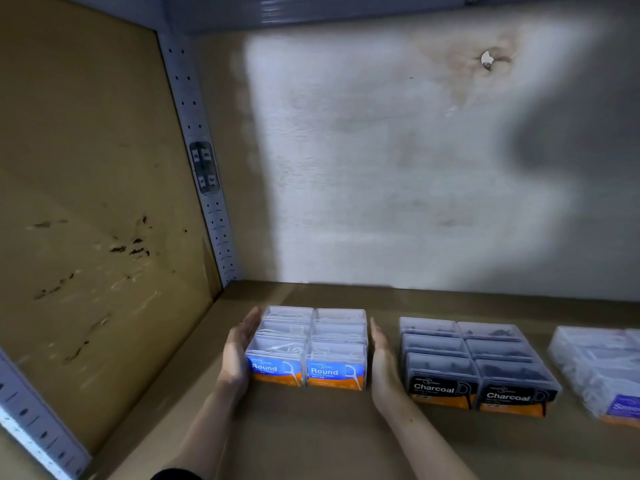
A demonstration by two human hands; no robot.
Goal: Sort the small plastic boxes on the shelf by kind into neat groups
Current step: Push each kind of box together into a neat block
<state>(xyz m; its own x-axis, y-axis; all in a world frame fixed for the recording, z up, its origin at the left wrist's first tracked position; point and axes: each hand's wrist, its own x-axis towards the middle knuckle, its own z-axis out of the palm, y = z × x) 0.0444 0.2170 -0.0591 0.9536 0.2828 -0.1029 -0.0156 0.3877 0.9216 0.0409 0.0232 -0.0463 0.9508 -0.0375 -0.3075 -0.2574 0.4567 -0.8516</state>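
Three groups of small clear plastic floss boxes sit on the brown shelf board [311, 431]. The blue "Round" boxes [308, 344] form a tight block two wide and three deep. My left hand [239, 355] lies flat against the block's left side, fingers straight. My right hand [382, 362] stands flat at the block's right side, touching it or a hair off. To the right, the black "Charcoal" boxes [474, 362] make a like block. A purple-labelled group [599, 368] is cut off by the right edge.
A tan side panel [86, 220] with dark marks closes the shelf on the left, beside a perforated metal upright [204, 161]. A stained whitish back wall [398, 168] stands behind the boxes. Bare shelf board lies in front of the groups and between them.
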